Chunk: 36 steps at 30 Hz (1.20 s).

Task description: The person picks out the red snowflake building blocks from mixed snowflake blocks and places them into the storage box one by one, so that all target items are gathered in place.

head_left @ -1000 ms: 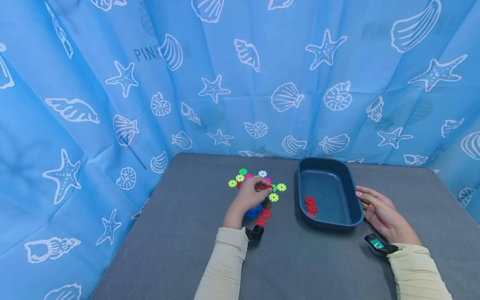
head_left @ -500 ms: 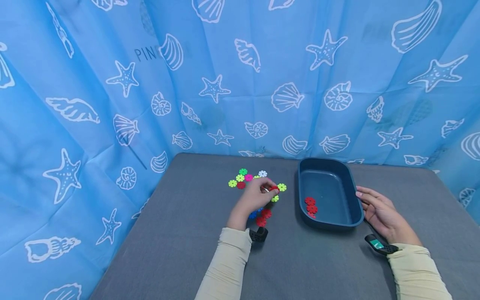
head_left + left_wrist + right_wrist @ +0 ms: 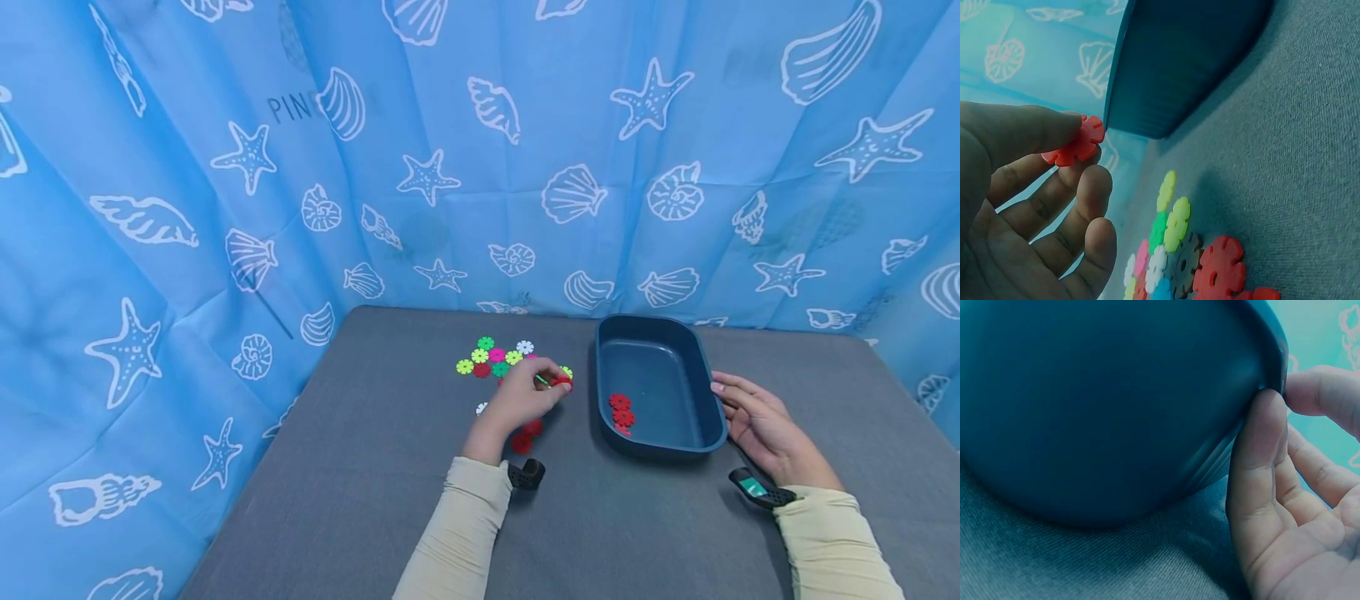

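My left hand (image 3: 523, 393) pinches a red snowflake disc (image 3: 1087, 139) between thumb and fingertips, its other fingers loosely bent. It is raised over the right side of a loose cluster of flat, notched snowflake discs, partly hiding them. Yellow-green discs (image 3: 465, 367), a white disc (image 3: 525, 347) and red discs (image 3: 522, 443) show around the hand. To the right stands a dark blue rectangular tub (image 3: 667, 367) with several red discs (image 3: 622, 417) at its near left corner. At the tub's right rim, my right hand (image 3: 776, 437) grips the edge between thumb and fingers.
A grey cloth covers the table (image 3: 360, 467). Behind and beside it hangs a blue curtain (image 3: 480, 208) with white shells and starfish. The tub's walls rise between my two hands. Each wrist bears a black strap (image 3: 757, 490).
My left hand has moved right across the cluster towards the tub, carrying the red snowflake disc and uncovering discs on its left. The right hand and tub have stayed in place.
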Available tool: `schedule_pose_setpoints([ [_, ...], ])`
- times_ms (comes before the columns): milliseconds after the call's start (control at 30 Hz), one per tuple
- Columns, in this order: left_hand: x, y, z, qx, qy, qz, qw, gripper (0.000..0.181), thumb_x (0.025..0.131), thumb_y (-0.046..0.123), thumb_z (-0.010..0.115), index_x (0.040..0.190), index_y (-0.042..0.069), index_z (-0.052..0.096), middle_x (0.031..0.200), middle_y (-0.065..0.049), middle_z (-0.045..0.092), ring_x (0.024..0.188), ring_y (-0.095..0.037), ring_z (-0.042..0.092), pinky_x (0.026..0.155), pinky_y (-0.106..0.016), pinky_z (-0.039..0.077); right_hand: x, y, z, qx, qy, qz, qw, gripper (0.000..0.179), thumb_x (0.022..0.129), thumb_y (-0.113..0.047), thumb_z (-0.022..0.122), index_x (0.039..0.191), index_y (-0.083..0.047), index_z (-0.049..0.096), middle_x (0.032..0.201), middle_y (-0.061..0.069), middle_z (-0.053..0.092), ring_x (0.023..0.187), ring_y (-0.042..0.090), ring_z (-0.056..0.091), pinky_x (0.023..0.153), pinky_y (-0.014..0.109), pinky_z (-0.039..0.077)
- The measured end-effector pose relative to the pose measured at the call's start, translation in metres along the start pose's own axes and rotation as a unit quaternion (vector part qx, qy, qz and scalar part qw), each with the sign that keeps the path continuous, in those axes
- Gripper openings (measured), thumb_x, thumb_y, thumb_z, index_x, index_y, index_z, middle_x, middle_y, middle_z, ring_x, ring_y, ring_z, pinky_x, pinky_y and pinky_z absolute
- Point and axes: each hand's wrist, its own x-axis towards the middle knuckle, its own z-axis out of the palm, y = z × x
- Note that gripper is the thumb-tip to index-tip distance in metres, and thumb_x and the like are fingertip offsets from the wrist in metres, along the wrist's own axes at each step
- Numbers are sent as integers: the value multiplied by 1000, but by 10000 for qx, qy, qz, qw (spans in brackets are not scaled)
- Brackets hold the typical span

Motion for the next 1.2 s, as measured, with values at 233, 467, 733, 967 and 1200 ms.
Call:
schedule_pose_setpoints([
  [233, 0, 5, 4, -47, -43, 77, 9999, 10, 99, 21, 76, 109, 20, 77, 103, 5, 70, 85, -13, 64, 76, -26, 56, 0, 0, 0, -25, -8, 0, 10000, 24, 112, -11, 53, 121, -22, 73, 113, -5, 78, 98, 10, 75, 80, 29, 63],
  [467, -2, 9, 10, -90, -112, 144, 9998, 11, 100, 22, 76, 110, 22, 76, 103, 8, 69, 87, -13, 64, 74, -25, 56, 0, 0, 1, -34, 41, 37, 10000, 23, 111, -12, 54, 121, -22, 73, 112, -5, 78, 98, 10, 75, 80, 29, 63],
  [733, 0, 11, 18, -223, -174, 158, 9995, 15, 97, 24, 78, 112, 24, 75, 105, 9, 68, 87, -10, 63, 72, -25, 57, 0, 0, 0, -63, 41, 34, 10000, 23, 112, -12, 53, 121, -22, 72, 112, -6, 78, 98, 10, 74, 79, 29, 63],
  [967, 2, 13, 23, -296, -292, 303, 9987, 14, 98, 23, 78, 111, 21, 76, 100, 9, 69, 86, -9, 63, 74, -23, 56, -1, 0, 1, -37, -25, -28, 10000, 24, 112, -11, 52, 122, -21, 72, 112, -4, 78, 97, 11, 75, 78, 30, 63],
  [1200, 1, 16, 27, -408, -405, 185, 9982, 11, 99, 25, 77, 110, 21, 75, 97, 9, 68, 85, -9, 64, 74, -23, 56, 0, 0, 1, -49, -19, -14, 10000, 24, 112, -11, 53, 122, -21, 72, 112, -4, 78, 97, 10, 75, 78, 29, 63],
])
